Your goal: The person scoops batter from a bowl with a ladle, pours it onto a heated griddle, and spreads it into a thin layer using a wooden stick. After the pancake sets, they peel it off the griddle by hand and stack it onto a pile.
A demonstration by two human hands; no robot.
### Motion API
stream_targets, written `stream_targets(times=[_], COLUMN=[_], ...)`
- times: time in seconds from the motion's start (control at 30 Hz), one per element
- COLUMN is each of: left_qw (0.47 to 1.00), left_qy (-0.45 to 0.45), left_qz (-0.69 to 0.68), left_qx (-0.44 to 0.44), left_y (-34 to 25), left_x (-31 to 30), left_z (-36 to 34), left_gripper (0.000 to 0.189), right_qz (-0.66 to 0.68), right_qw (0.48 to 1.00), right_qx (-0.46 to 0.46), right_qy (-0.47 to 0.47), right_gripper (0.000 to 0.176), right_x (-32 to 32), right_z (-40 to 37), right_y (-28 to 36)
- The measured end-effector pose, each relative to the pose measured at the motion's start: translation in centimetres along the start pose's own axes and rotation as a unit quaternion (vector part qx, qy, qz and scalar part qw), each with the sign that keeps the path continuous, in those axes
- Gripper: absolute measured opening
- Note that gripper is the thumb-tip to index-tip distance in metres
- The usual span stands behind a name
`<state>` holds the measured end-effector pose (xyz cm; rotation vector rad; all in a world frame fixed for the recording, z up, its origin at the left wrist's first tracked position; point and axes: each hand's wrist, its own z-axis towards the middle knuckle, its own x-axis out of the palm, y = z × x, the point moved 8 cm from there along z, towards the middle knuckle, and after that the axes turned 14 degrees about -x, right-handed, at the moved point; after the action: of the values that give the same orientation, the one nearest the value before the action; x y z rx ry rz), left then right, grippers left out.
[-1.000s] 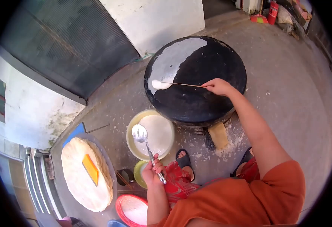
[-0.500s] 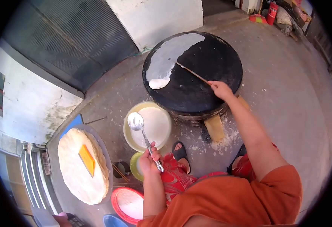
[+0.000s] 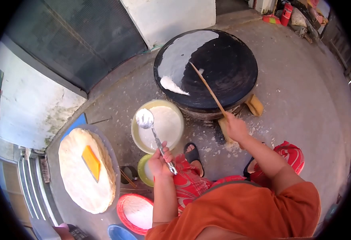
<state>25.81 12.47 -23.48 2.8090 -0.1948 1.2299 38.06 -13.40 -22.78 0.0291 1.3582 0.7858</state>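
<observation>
My left hand (image 3: 161,161) is closed around the handle of a metal ladle (image 3: 145,119), whose batter-coated bowl is over the basin of white batter (image 3: 163,124). My right hand (image 3: 237,128) grips a long wooden spreader (image 3: 208,89), its far end on the round black griddle (image 3: 227,76). A thin layer of batter (image 3: 179,52) covers the griddle's left side, with a thicker white streak (image 3: 174,85) along its near edge. The right part of the plate is bare black, apart from a small white spot near the stick.
Left of me stands a tall stack of thin flatbreads (image 3: 79,176) with a yellow scraper (image 3: 91,163) on top. A green bowl (image 3: 145,171), a red basin (image 3: 123,208) and a blue basin (image 3: 119,233) sit nearby. Wooden blocks (image 3: 255,105) lie beside the griddle's base.
My right hand has come down and nearer to me, with the spreader now steeper. The rounded batter lump has been drawn out rightward into a pointed streak. My left hand barely moves.
</observation>
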Motion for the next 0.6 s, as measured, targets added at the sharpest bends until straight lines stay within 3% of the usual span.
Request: stream_targets(times=[0.23, 0.3, 0.43, 0.53, 0.6], left_qw=[1.0, 1.0, 0.999, 1.0, 0.998], left_qy=[0.005, 0.002, 0.029, 0.016, 0.02], left_qz=[0.016, 0.015, 0.0, 0.025, 0.062], left_qx=[0.003, 0.002, -0.019, -0.001, 0.024], left_y=[0.3, 0.1, 0.0, -0.2, -0.6], left_x=[0.4, 0.0, 0.0, -0.2, -0.2], left_z=[-0.6, -0.6, -0.7, -0.8, -1.0], left_gripper=[0.028, 0.029, 0.032, 0.032, 0.032], right_qz=[-0.075, -0.121, -0.062, -0.009, -0.033], right_qw=[0.982, 0.978, 0.995, 0.997, 0.996], right_qx=[-0.169, -0.108, -0.038, 0.001, -0.023], right_qy=[0.031, 0.131, 0.065, 0.078, 0.085], right_gripper=[0.054, 0.055, 0.058, 0.06, 0.06], right_x=[12.2, 15.1, 14.6, 12.0, 14.0], right_z=[10.8, 12.5, 10.0, 7.3, 8.6], right_y=[10.9, 11.6, 9.7, 11.5, 12.1])
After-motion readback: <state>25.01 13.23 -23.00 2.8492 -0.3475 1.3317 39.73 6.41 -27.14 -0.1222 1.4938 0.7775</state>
